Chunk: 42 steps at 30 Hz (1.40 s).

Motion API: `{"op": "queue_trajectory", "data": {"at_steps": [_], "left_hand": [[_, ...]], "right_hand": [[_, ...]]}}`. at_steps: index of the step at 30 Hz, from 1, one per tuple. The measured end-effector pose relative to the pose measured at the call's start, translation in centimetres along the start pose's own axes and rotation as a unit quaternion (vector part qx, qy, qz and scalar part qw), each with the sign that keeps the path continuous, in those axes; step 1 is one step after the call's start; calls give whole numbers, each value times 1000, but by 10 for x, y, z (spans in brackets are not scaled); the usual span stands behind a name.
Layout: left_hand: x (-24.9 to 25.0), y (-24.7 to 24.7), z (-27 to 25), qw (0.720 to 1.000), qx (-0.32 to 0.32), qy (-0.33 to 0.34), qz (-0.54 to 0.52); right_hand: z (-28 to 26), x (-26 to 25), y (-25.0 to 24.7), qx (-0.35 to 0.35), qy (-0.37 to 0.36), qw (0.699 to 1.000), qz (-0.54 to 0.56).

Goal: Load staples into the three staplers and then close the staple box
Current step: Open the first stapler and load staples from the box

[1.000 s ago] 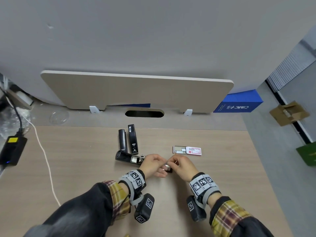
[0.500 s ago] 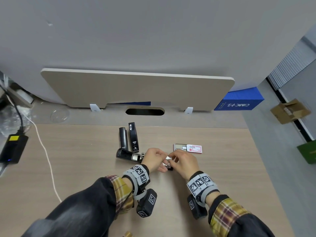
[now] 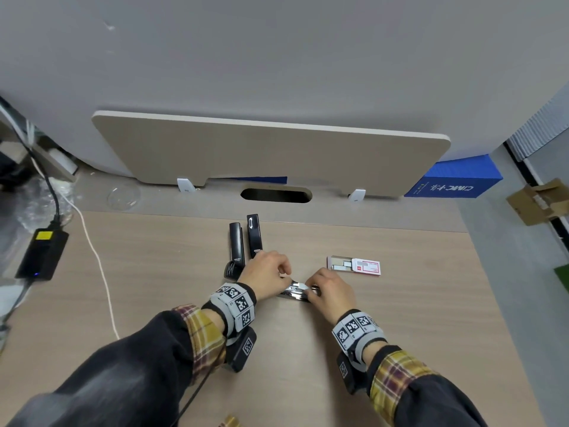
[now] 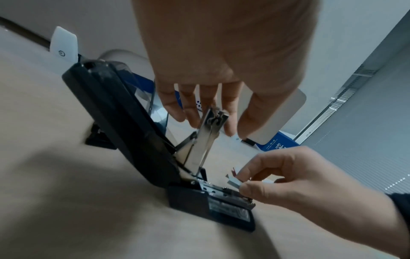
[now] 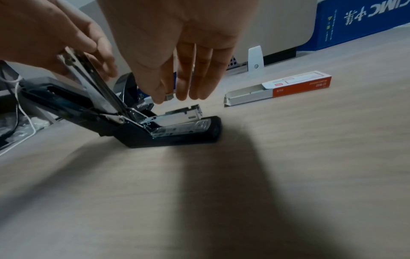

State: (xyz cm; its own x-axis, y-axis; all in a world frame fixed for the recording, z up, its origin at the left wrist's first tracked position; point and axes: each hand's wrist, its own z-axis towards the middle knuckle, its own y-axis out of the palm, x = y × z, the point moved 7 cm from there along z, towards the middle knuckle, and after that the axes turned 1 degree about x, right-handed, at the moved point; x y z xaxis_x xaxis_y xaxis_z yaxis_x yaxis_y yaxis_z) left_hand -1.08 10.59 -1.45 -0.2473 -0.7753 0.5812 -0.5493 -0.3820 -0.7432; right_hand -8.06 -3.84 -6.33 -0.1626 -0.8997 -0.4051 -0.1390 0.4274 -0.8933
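Fingers of the right hand [image 4: 299,184] pinch a short strip of staples [image 4: 234,182] between thumb and forefinger, just above the bared magazine channel of the open stapler [image 5: 177,129]; contact with the channel cannot be told. Left hand [image 4: 217,52] fingers are curled down round the raised metal pusher arm [image 4: 206,138], holding it tilted up off the base. Stapler's black cover is swung back toward 9 o'clock; its base lies flat on the desk [image 3: 400,349], nose toward 3 o'clock.

Head view: both hands meet at desk centre over the open stapler. Two closed black staplers [image 3: 244,241] lie side by side at 12 o'clock from the left hand, apart from the open one. Staple box [image 3: 354,266] sits at 1 o'clock from the right hand, tray slid partway out of its red-and-white sleeve, staples visible inside, probably several strips; view is small.

Blue box [image 3: 455,181] stands at the desk's far edge, toward 2 o'clock. Black power adapter [image 3: 41,255] at 9 o'clock.
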Motion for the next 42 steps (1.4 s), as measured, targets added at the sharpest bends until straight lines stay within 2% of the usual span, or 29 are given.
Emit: {"op": "queue_trajectory", "data": {"at_steps": [5, 30, 36, 42], "left_hand": [[-5, 18, 8, 996, -57, 28, 55], [-6, 21, 12, 998, -35, 40, 45], [-6, 21, 12, 998, -30, 43, 46], [-6, 20, 12, 998, -25, 44, 47]], "right_hand": [[5, -6, 12, -8, -20, 999, -35], [8, -6, 14, 26, -56, 997, -56], [6, -7, 16, 18, -43, 998, -50], [2, -29, 15, 5, -122, 991, -56]]}}
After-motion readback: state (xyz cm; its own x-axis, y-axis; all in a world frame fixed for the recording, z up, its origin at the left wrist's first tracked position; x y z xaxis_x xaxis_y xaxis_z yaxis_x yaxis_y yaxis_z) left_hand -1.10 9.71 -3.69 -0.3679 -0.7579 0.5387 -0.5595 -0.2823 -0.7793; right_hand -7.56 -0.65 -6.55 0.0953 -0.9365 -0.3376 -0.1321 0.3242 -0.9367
